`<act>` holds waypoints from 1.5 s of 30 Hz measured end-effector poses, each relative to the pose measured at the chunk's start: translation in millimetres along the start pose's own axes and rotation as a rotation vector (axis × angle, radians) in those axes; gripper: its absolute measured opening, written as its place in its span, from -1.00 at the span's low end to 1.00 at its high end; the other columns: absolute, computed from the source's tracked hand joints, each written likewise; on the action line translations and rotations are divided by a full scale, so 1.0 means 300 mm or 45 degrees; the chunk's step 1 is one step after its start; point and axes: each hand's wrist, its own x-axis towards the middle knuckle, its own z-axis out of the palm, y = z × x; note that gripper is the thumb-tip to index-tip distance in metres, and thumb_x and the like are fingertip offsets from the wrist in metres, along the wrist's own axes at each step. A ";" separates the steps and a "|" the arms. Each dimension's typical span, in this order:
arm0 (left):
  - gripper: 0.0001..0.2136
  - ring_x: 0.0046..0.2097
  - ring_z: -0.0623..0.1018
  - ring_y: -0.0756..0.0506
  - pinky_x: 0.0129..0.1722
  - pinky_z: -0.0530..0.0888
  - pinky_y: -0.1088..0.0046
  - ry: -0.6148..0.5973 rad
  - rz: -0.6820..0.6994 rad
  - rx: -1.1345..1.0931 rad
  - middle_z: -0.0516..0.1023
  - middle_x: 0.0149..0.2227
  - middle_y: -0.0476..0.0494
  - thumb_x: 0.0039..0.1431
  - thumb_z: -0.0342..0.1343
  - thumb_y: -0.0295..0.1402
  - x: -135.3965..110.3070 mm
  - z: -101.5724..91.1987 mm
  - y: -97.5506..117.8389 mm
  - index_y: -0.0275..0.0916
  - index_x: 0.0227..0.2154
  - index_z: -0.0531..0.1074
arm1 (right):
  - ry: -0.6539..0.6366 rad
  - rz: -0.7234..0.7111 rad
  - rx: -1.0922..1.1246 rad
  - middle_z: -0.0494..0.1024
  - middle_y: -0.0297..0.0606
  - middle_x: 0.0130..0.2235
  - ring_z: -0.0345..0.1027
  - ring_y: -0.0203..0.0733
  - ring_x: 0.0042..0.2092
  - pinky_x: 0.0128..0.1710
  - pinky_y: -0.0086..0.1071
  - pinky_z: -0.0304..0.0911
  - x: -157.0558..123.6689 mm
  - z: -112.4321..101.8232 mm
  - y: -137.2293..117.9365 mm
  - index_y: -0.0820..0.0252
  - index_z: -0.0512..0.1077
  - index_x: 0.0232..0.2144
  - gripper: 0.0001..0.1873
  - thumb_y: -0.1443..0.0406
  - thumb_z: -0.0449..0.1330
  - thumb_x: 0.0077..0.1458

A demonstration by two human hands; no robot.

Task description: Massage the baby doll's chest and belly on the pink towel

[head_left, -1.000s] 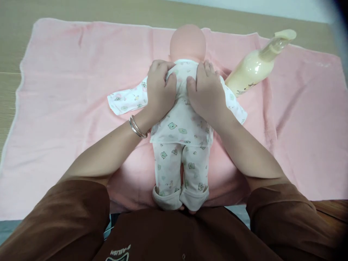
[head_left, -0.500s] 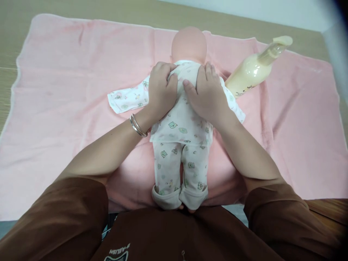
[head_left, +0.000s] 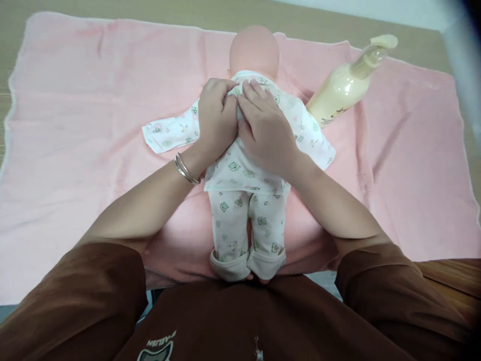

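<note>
A bald baby doll [head_left: 254, 52] lies on the pink blanket with no face showing and its head away from me. It wears a white printed shirt [head_left: 240, 168] and matching trousers [head_left: 265, 218] with turned-up cuffs. My left hand [head_left: 218, 113] is curled round the doll's left-side shoulder, thumb on the upper back and fingertips partly hidden. Flat on the upper back rests my right hand [head_left: 266, 128], its fingers stretched out toward the collar and its thumb close to my left hand. The shirt's sleeves spread out to both sides.
A pump bottle [head_left: 340, 93] of pale yellow liquid lies tilted on the blanket, right of the doll. The pink blanket [head_left: 75, 100] covers most of the table [head_left: 150, 10], whose wood-toned surface shows beyond it. The doll's feet reach my brown shirt [head_left: 225, 321].
My right hand has slid left from the doll's right shoulder to the middle of its upper back, uncovering the right shoulder. My left hand stays at the left shoulder. The view has shifted slightly.
</note>
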 end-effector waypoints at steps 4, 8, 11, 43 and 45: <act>-0.82 -0.14 0.38 -0.09 -0.06 0.36 0.26 0.002 -0.013 -0.041 0.43 -0.26 -0.07 0.26 -0.08 -0.54 0.001 0.007 -0.006 -0.13 -0.35 0.33 | -0.009 0.230 0.100 -0.09 -0.32 0.35 -0.27 -0.13 0.37 0.39 -0.16 -0.22 0.039 0.010 0.090 0.32 -0.02 0.30 -0.38 0.11 -0.26 0.32; -0.77 -0.12 0.40 -0.09 -0.05 0.38 0.24 0.010 -0.013 -0.065 0.44 -0.24 -0.05 0.18 -0.06 -0.62 0.002 0.009 -0.013 -0.11 -0.33 0.36 | -0.077 0.405 0.047 -0.09 0.04 0.33 -0.29 0.05 0.37 0.36 -0.04 -0.22 0.009 -0.004 0.069 0.55 -0.07 0.30 -0.26 0.04 -0.19 0.33; -0.77 -0.09 0.40 -0.09 0.00 0.37 0.23 0.015 -0.019 -0.112 0.44 -0.22 -0.05 0.22 -0.06 -0.62 0.000 0.007 -0.016 -0.13 -0.31 0.38 | -0.041 0.231 -0.087 -0.07 0.01 0.33 -0.28 0.00 0.37 0.37 -0.10 -0.21 -0.040 -0.014 -0.010 0.52 -0.02 0.29 -0.37 0.21 -0.12 0.31; -0.83 0.01 0.36 -0.26 0.07 0.26 0.05 -0.280 -0.131 0.252 0.41 -0.14 -0.23 0.28 -0.03 -0.26 0.030 -0.002 0.004 -0.15 -0.16 0.36 | -0.071 0.281 0.028 0.20 0.05 0.22 -0.01 0.06 0.29 0.31 -0.12 -0.05 0.013 -0.009 0.078 0.47 0.18 0.16 -0.44 0.12 -0.19 0.35; -0.86 0.02 0.36 -0.31 0.08 0.24 0.02 -0.341 -0.127 0.292 0.40 -0.16 -0.26 0.25 -0.02 -0.28 0.020 -0.020 0.044 -0.16 -0.19 0.36 | -0.019 0.300 0.081 0.37 0.00 0.07 0.20 0.03 0.14 0.19 -0.10 0.12 0.031 -0.002 0.110 0.37 0.29 0.03 -0.43 0.05 -0.27 0.36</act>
